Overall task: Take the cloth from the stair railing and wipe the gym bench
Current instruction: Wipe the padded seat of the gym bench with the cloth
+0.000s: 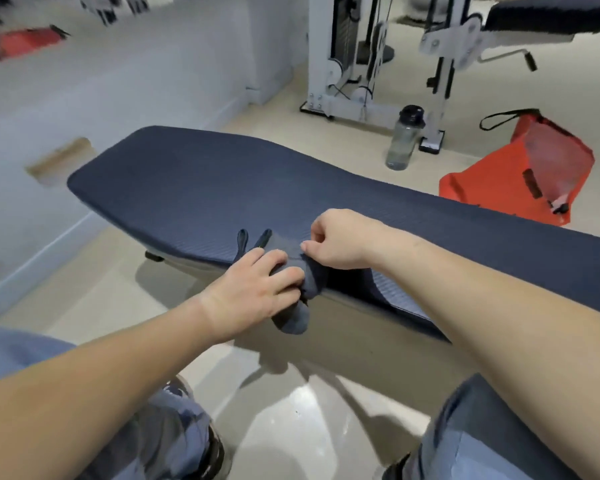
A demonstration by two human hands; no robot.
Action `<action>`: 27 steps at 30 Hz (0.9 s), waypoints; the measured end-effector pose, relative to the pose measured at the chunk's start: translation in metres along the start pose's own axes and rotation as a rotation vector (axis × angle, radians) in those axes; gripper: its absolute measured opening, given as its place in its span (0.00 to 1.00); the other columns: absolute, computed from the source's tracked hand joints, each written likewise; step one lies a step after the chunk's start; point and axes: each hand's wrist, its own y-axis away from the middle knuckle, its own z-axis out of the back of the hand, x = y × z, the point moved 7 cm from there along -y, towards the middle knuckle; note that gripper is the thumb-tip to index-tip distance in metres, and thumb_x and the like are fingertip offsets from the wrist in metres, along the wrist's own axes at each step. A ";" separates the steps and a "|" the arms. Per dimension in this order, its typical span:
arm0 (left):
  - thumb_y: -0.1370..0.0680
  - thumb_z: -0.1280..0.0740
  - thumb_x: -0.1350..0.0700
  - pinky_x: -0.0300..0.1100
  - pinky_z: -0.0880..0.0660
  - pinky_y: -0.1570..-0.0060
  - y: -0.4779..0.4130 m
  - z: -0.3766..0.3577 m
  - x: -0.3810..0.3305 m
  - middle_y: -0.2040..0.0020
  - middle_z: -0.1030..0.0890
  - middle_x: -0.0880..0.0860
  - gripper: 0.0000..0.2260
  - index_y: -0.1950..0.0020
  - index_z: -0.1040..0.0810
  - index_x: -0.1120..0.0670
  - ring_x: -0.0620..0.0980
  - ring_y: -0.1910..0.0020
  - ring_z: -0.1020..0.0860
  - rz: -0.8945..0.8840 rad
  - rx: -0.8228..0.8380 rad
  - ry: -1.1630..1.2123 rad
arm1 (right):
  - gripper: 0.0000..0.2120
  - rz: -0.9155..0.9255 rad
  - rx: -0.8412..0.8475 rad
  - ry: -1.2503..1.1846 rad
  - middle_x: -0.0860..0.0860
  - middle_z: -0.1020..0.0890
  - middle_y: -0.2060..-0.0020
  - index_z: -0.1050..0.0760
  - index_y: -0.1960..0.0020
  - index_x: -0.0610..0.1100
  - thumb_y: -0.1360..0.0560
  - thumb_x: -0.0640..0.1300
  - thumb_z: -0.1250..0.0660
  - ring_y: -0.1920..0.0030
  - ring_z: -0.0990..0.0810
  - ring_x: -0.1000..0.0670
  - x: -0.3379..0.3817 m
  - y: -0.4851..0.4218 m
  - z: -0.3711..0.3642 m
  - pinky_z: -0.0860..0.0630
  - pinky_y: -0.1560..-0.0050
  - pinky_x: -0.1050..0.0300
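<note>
Holds the cloth [291, 322] bunched on the near edge of the bench [222, 188], with one lump drooping over the side toward the floor. Clamps the left hand [257, 282] over the bunch, fingers curled onto it. Pinches a fold just beside it with the right hand [336, 240], thumb against forefinger. Has both hands on the cloth, close together, partway along the pad. Seems to be gathering or refolding the cloth, so probably not yet into the wipe proper. Faces a pad with its long axis running from far left to near right, across the body. Likely calls for strokes along that axis: leftward and away for the left hand, nearer the broad far end; rightward for the right hand, nearer the narrower stretch.
</note>
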 end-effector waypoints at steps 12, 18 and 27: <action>0.20 0.40 0.65 0.56 0.26 0.52 0.116 -0.019 0.110 0.42 0.23 0.55 0.08 0.48 0.24 0.53 0.63 0.43 0.25 -0.027 0.181 0.012 | 0.11 0.191 -0.206 -0.129 0.56 0.18 0.60 0.23 0.53 0.52 0.20 0.56 0.40 0.54 0.20 0.48 0.118 -0.076 -0.023 0.26 0.58 0.53; 0.19 0.47 0.64 0.56 0.24 0.50 0.177 -0.025 0.167 0.45 0.22 0.57 0.12 0.52 0.24 0.55 0.63 0.45 0.24 0.004 0.178 0.010 | 0.09 0.228 -0.220 -0.144 0.59 0.19 0.60 0.24 0.54 0.53 0.20 0.54 0.39 0.55 0.21 0.50 0.168 -0.120 -0.032 0.28 0.60 0.54; 0.18 0.37 0.56 0.47 0.27 0.42 0.335 -0.084 0.297 0.41 0.31 0.52 0.05 0.46 0.23 0.49 0.53 0.48 0.25 1.557 -0.282 0.635 | 0.07 0.284 -0.259 -0.116 0.55 0.20 0.56 0.23 0.53 0.53 0.21 0.52 0.38 0.52 0.21 0.48 0.252 -0.212 -0.022 0.22 0.53 0.51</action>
